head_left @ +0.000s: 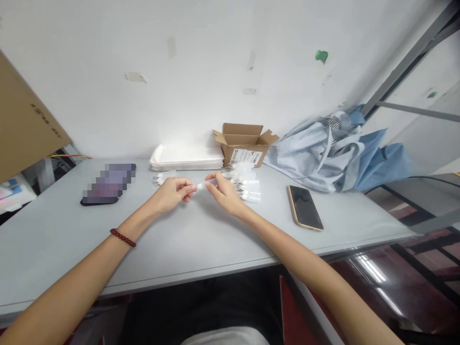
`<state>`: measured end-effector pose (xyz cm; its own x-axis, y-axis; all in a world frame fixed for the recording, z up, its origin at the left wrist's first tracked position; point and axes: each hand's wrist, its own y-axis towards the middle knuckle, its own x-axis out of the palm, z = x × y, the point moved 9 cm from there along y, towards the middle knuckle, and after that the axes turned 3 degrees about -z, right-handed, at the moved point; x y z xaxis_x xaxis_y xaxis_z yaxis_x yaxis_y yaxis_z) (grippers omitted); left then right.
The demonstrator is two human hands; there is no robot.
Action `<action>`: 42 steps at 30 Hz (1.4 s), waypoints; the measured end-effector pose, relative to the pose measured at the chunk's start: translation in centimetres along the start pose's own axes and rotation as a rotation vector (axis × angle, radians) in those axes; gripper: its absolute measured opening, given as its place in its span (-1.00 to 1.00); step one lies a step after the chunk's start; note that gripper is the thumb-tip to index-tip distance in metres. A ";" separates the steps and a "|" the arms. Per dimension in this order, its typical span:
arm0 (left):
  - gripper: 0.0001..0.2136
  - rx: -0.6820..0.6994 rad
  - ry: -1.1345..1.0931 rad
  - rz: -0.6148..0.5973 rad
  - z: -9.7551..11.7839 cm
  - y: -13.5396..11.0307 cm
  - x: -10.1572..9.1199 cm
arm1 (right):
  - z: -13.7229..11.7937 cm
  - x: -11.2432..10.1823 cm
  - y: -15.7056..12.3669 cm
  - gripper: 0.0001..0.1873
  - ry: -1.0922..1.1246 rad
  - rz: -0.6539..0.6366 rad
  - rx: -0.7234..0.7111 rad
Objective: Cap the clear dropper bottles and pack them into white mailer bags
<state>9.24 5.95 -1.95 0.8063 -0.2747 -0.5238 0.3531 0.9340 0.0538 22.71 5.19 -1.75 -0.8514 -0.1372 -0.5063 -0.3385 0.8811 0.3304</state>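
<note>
One white-tipped piece (201,186), partly hidden, sits pinched in right hand (220,193); left hand (175,194) presses fingers together, contents unclear; counter edge (190,276) well apart.

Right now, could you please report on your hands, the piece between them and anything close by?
Right hand holding the small white-tipped piece. Left hand pinched close to it, exact grip unclear. Similar pieces clustered beside right hand; phone farther right.

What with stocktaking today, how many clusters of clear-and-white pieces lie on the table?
2: a small cluster behind the left hand, a larger cluster beside the right hand; hands may hide others.
</note>
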 end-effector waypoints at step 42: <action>-0.73 -0.401 0.474 0.077 -9.9 0.6 -10.3 | 6.1 -10.3 1.7 -0.72 -0.808 -0.122 0.259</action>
<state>-3.55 11.59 -4.98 0.4915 -0.1574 -0.8565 0.0227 0.9855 -0.1681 33.36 10.81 -0.81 -0.2349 0.0406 -0.9712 -0.2230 0.9702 0.0945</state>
